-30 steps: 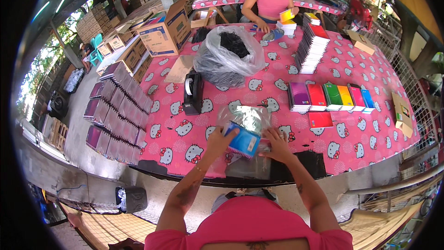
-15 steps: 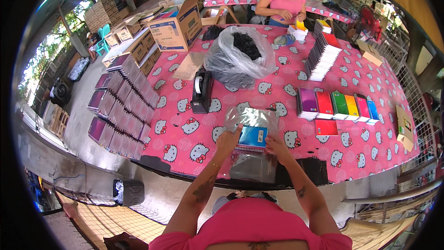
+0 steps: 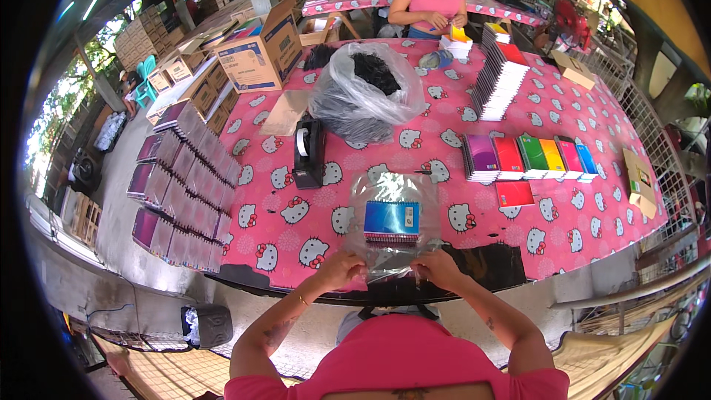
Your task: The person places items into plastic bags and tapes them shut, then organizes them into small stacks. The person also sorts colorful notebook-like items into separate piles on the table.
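While you are standing at the table [image 3: 415, 150] with its pink cat-print cover, a blue-topped stack of spiral notebooks [image 3: 391, 218] is lying before you near the table's close edge, surrounded by a clear plastic sheet [image 3: 385, 261]; whether the stack is resting inside or on top of the plastic cannot be told. Reading the clock from that stack, your left hand [image 3: 345, 270] is working between seven and eight o'clock and your right hand [image 3: 437, 268] between four and five, the fingers of each bending together and pinching the plastic's near end, and neither hand is touching the notebooks. A black tape dispenser [image 3: 309, 159] is standing at ten o'clock, and an open plastic bag of black material [image 3: 348, 100] is slumping just short of twelve. At two o'clock, a row of colorful notebooks [image 3: 532, 155] is waiting above a single red notebook [image 3: 515, 194], while a tall notebook stack [image 3: 500, 85] is leaning at one. Wrapped notebook stacks [image 3: 181, 192] are rising between nine and ten, and a co-worker in pink [image 3: 433, 0] is sitting near twelve.
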### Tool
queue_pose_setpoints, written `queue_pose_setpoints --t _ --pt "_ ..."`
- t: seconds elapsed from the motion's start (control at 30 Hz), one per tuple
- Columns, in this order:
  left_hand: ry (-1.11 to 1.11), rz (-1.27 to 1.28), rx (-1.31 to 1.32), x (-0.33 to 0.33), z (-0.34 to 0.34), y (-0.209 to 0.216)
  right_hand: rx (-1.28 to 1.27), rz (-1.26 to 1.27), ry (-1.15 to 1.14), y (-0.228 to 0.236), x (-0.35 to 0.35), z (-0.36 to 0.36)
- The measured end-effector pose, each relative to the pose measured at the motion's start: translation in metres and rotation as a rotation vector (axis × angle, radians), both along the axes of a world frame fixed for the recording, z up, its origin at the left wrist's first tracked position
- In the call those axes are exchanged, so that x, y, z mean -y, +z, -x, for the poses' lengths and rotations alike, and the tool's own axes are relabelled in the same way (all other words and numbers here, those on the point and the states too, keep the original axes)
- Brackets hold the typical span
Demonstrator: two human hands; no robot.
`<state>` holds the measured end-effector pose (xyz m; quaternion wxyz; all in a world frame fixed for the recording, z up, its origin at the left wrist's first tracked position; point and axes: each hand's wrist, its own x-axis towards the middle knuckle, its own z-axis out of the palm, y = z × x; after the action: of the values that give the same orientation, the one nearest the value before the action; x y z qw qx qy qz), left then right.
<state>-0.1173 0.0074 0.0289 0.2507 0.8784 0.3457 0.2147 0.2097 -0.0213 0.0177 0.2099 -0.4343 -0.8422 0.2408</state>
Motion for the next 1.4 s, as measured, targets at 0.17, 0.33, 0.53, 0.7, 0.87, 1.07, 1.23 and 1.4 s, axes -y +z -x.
queue_pose_setpoints --t 0.17,0.33,0.53,0.7,0.87,1.07,1.23,1.4 --pt "-0.037 0.32 -0.011 -0.003 0.002 0.014 -0.041 0.077 -0.043 0.021 0.0 0.004" --pt "0.096 0.049 0.018 0.003 -0.007 0.006 0.049 0.159 -0.089 0.029 -0.002 0.01" --pt "0.038 0.086 -0.113 0.001 0.003 0.002 0.163 0.105 -0.001 0.024 -0.004 0.016" --pt "0.077 0.058 -0.044 0.0 -0.011 -0.002 0.224 0.157 0.028 0.035 -0.007 0.018" --pt "0.056 -0.025 -0.018 0.009 0.003 -0.006 0.213 0.063 -0.05 0.02 0.0 0.019" --pt "0.152 0.235 -0.266 -0.007 0.006 0.024 0.09 -0.123 -0.128 0.024 0.005 0.037" --pt "0.295 0.19 0.256 -0.026 -0.004 0.024 -0.142 0.05 -0.378 0.045 -0.025 0.003" --pt "0.434 0.582 0.414 -0.077 -0.001 0.015 0.108 -0.351 -0.362 0.053 -0.019 0.059"
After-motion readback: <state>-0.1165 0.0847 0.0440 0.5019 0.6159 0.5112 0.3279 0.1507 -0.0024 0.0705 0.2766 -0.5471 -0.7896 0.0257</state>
